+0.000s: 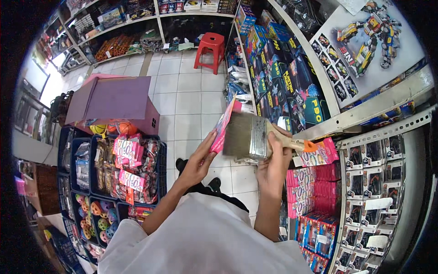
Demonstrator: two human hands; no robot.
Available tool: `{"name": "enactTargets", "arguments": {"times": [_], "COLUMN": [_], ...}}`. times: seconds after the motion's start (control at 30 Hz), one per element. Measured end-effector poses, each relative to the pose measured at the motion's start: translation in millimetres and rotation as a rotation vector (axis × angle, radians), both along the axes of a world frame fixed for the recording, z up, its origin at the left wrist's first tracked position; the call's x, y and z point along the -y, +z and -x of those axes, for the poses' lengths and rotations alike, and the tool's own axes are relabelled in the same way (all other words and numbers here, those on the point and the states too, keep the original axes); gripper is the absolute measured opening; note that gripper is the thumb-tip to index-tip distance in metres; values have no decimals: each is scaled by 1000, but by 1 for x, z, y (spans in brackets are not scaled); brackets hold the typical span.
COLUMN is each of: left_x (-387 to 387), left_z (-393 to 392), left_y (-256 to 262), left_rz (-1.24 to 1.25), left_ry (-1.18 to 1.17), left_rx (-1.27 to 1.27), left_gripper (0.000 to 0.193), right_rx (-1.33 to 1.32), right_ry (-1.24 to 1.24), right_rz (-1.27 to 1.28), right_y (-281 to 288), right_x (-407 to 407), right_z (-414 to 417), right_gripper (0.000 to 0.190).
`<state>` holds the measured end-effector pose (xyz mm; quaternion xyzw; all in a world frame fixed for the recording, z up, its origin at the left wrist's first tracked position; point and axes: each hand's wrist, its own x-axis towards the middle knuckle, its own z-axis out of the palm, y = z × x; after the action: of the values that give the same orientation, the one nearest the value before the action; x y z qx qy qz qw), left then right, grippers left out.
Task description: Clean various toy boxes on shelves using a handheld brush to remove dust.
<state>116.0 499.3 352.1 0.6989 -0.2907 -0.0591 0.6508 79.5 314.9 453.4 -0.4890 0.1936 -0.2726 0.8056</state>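
Note:
My left hand [202, 156] grips a thin pink printed package [222, 130], tilted up on edge. In my right hand [275, 161] is a wide flat paintbrush [259, 137] with a metal ferrule, a pale wooden handle and an orange handle end. Its dark bristles point left, right beside the face of the package; whether they touch it I cannot tell. To the right, pink packages of similar look [301, 188] are stacked on a shelf, and one more pink package [316, 154] lies tilted on top.
Blue baskets [162, 171] of packaged toys and colourful balls stand at my left, beside a purple toy house [116, 97]. A red plastic stool [209, 51] stands on the tiled floor ahead. Shelves with boxed toys [282, 82] line the right, with more small boxes [371, 183] nearer me.

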Motion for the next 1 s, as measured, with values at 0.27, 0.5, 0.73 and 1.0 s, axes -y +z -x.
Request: {"name": "enactTargets", "arguments": {"times": [0.27,0.5,0.73,1.0], "left_x": [1,-11,-18,-22], "left_z": [-1,0,-11,-22], "left_y": [6,-14,3,6], "left_rz": [-80,139,710,674], "left_ry": [-145,-65,-142,-16], "left_rx": [42,-438,-915,-1073], "left_gripper": [52,52,55,59], "right_rx": [29,19,65,-36], "right_ry": [-165,112,-70,195], "right_rz": [-81,-73,-105,-137], "right_y": [-8,4,-4,-46], "right_x": [37,-9,31,12], "right_z": [-46,-11,-8,27], "right_gripper": [36,34,41,45]}}
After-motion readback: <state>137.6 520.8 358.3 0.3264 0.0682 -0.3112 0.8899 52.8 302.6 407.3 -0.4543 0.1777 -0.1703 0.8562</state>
